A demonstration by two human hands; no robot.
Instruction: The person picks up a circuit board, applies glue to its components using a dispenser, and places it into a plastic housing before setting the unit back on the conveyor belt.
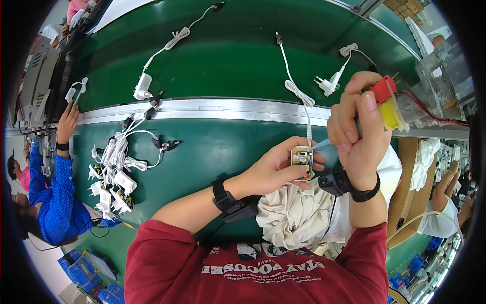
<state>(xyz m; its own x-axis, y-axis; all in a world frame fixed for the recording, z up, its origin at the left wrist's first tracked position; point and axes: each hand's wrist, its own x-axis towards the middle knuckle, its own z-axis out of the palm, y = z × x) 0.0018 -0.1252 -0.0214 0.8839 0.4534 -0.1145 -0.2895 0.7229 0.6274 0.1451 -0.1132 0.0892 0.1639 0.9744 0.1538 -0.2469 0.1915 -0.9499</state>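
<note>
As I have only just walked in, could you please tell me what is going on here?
The person's left hand holds an adapter with its circuit board exposed. The right hand grips a blue-tipped tool aimed at the board; whether it touches is unclear. A tangle of white adapters and cables lies to the left, and more adapters lie beyond the metal rail.

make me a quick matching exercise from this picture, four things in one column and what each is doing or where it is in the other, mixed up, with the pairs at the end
1. left hand
2. cream cloth
3. pile of white adapters and cables
4. right hand

A. tangled on the green bench, left of both hands
B. gripping a blue-tipped tool
C. holding an opened adapter
D. bunched up in folds

Pairs: 1-C, 2-D, 3-A, 4-B
</note>
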